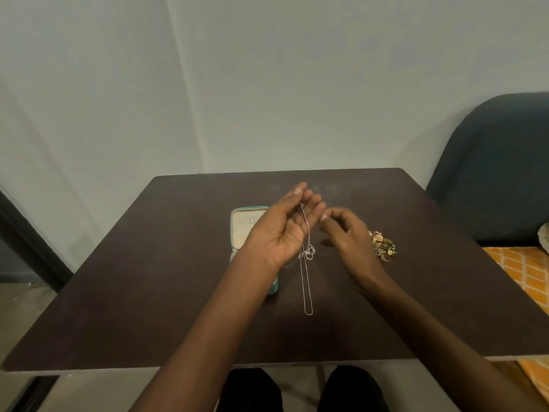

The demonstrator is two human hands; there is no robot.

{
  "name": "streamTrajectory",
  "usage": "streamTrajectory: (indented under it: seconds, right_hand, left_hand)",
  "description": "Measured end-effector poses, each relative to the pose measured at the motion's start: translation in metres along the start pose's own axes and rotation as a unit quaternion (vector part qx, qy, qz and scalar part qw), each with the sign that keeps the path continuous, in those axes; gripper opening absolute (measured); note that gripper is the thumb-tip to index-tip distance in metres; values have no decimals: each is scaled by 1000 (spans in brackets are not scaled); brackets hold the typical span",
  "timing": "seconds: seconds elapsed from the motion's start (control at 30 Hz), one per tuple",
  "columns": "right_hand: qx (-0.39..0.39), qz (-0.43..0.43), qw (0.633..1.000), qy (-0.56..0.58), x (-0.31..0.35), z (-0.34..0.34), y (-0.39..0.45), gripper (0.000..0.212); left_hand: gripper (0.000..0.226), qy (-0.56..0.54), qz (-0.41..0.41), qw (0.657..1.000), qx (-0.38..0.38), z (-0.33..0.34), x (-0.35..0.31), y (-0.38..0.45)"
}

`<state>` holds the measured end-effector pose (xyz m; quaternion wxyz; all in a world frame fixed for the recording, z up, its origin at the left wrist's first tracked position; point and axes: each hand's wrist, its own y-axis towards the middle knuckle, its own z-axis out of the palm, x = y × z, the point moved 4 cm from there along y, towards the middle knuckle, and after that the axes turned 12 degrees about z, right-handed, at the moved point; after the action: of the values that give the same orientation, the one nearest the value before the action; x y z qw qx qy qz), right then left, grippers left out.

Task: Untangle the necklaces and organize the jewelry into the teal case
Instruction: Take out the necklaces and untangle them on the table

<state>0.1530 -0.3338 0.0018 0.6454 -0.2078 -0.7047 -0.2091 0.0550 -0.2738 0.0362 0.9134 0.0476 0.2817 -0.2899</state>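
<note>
- The step in hand looks like freeing one silver necklace from its knot. To do it well, I would keep the chain hanging so its weight shows where the strands cross, and tease the snarl apart without pulling it tight.
- The left hand is raised above the tabletop, palm turned up and fingers loosely curled, with the top of the chain pinched near its fingertips.
- The right hand sits just beside it, fingers drawn narrow as if pinching. It is blurred, so I cannot tell whether it grips the chain.
- A sound next move, to my mind, is for the right hand to work at the knot while the left hand holds steady.
- The necklace is a very fine, pale chain. It drops from the left hand in a long narrow loop, with a small tangle about midway where a pendant or ring seems caught. Its lower end reaches toward the tabletop's near half.
- The teal case lies open behind the left hand, showing a cream lining and partly hidden by the wrist.
- A heap of gold and green jewelry rests on the tabletop just right of the right hand, not yet sorted.
</note>
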Motion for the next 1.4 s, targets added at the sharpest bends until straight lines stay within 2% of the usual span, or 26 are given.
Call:
streamTrajectory:
  seconds: [0.03, 0.1, 0.13, 0.2, 0.3, 0.43, 0.53, 0.63, 0.8, 0.87, 0.9, 0.93, 1.03, 1.07, 1.1, 1.2, 1.3, 1.4]
  right_hand:
    - [53, 45, 996, 51, -6, 7, -4, 16]
    - [191, 153, 951, 191, -14, 21, -13, 18]
    - [233, 186, 924, 240, -15, 24, -16, 20]
    - [261, 200, 902, 278, -15, 23, -20, 22]
    - [257, 166, 913, 269, -8, 14, -20, 24]
    - [254, 128, 937, 204, 0, -1, -17, 30]
    - [196, 80, 972, 106, 4, -10, -14, 23]
    - [134, 46, 988, 54, 8, -14, -11, 19]
    - [85, 33, 996, 20, 13, -14, -8, 16]
    - [58, 20, 998, -17, 16, -17, -5, 13]
    - [50, 14, 998, -35, 17, -18, -4, 12]
    - [44, 11, 998, -47, 18, -19, -3, 11]
    - [41, 14, 998, -49, 19, -18, -1, 11]
    - [42, 16, 998, -48, 20, -17, -1, 12]
    - [44, 15, 998, -50, 19, -16, -1, 12]
    - [44, 1, 997, -57, 20, -13, -4, 13]
    - [38, -13, 998, -55, 23, -10, -6, 12]
    - [42, -16, 998, -44, 25, -8, -7, 10]
  left_hand:
    - [13, -13, 1, 1000, 1, 4, -1, 1]
    - [14, -32, 8, 999, 2, 11, -3, 3]
    - [14, -38, 13, 999, 1, 12, -4, 4]
    - [14, -40, 24, 999, -9, 12, -8, 7]
    - [13, -25, 34, 998, -39, 0, -13, 12]
    - [14, 15, 31, 997, -75, -22, -11, 14]
    - [16, 62, 30, 994, -87, -32, -6, 12]
    - [17, 106, 23, 991, -75, -38, 2, 9]
    - [13, 204, 28, 979, -15, -40, 14, -2]
    - [13, 292, 68, 954, 12, -41, 11, -7]
    - [12, 351, 104, 930, 24, -42, 8, -9]
    - [12, 423, 151, 893, 33, -42, 4, -11]
    - [13, 610, 283, 737, 60, -37, -3, -16]
    - [15, 637, 307, 704, 58, -36, -2, -17]
    - [17, 652, 319, 687, 44, -36, -1, -17]
    - [25, 675, 316, 667, 4, -36, -2, -17]
    - [18, 687, 340, 642, 23, -27, -6, -21]
    - [9, 657, 332, 676, 41, -22, -8, -23]
